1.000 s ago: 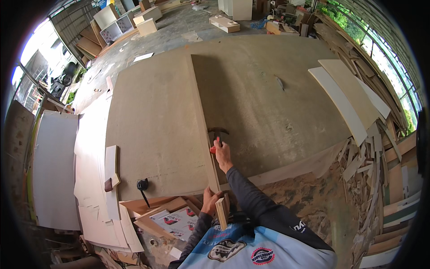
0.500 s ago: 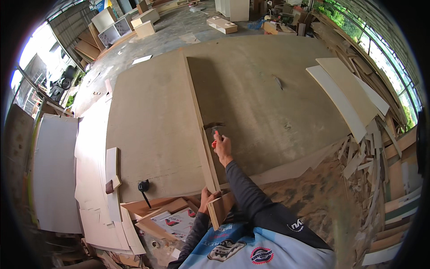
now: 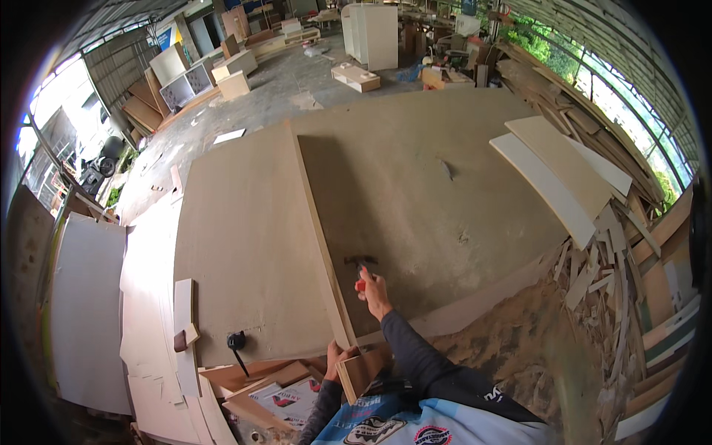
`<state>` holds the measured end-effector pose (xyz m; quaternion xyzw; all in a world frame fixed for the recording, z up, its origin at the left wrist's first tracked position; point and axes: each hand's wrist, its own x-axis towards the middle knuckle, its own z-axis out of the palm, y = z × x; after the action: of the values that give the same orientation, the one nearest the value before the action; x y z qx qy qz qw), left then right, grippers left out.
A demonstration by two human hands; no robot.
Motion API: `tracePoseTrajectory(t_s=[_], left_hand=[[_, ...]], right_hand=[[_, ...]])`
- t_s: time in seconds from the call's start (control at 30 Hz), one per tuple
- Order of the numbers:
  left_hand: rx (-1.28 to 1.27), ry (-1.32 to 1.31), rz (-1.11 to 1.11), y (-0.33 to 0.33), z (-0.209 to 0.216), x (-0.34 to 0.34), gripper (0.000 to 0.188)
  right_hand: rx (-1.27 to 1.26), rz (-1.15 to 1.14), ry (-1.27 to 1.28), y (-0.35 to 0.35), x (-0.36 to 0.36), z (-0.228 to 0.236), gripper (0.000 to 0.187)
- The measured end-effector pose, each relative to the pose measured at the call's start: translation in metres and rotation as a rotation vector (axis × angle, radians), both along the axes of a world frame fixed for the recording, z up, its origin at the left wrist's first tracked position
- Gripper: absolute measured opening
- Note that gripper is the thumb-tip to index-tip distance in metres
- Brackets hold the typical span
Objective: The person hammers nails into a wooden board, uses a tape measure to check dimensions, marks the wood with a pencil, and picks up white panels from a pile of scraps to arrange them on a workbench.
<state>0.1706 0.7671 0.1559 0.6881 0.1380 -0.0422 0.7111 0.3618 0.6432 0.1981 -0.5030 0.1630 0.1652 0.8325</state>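
Note:
A hammer (image 3: 361, 261) with a dark head and red grip is in my right hand (image 3: 375, 296), fingers wrapped round its handle. Its head is just right of a long narrow board (image 3: 317, 230) that stands on edge across the large brown table panel (image 3: 245, 193). At the board's near end, my left hand (image 3: 339, 358) grips it, fingers partly hidden. A short crosspiece (image 3: 362, 373) meets that end at an angle, close to my body. Whether the hammer touches anything cannot be told.
A black tape measure (image 3: 236, 340) lies at the panel's near left, by a narrow white strip (image 3: 185, 319). A dark, slim object (image 3: 446, 170) rests farther right. Pale boards (image 3: 545, 185) overlap the right edge, with scrap wood (image 3: 593, 274) beyond. Cabinets (image 3: 371, 37) stand far back.
The view has tilted up, so everything sits lower in the picture. My right hand and the hammer have come nearer to me along the board. My left hand keeps its place.

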Motion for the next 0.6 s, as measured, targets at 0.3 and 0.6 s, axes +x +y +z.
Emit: tracePoseTrajectory(t_s=[0.3,0.6], left_hand=[[0.256,0.083,0.033,-0.037,0.037,0.015,0.055],[0.642,0.118,-0.041,-0.082,0.031,0.034,0.114]], right_hand=[[-0.01,-0.063,-0.025,-0.101,-0.025,-0.014,0.018],[-0.167,-0.145,-0.122,-0.241,-0.055,-0.012,0.026]])
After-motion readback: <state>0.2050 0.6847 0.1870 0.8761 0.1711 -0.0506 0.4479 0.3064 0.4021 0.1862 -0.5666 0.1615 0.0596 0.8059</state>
